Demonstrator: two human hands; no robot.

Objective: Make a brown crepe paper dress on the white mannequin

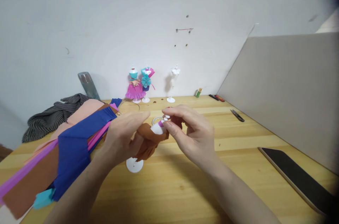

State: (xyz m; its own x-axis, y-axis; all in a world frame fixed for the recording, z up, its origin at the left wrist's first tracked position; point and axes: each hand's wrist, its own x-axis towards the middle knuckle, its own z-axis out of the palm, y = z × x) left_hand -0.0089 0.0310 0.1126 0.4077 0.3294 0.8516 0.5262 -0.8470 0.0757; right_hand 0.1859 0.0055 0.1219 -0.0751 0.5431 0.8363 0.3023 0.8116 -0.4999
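Note:
Both my hands work on a small white doll mannequin (158, 129) on a round white base (134, 165), held above the wooden table (238, 153). My left hand (124, 137) is closed around the brown cloth (148, 139) wrapped on the mannequin's body. My right hand (193, 132) pinches a small pink piece (160, 123) at the mannequin's top with its fingertips.
A pile of blue, brown, pink and purple cloth sheets (69, 146) lies at the left, with a striped cloth (53, 114) behind. Two dressed mannequins (139, 84), a bare white one (173, 83) and a grey bottle (87, 84) stand by the wall. Snips (237, 115) and a phone (296, 174) lie right.

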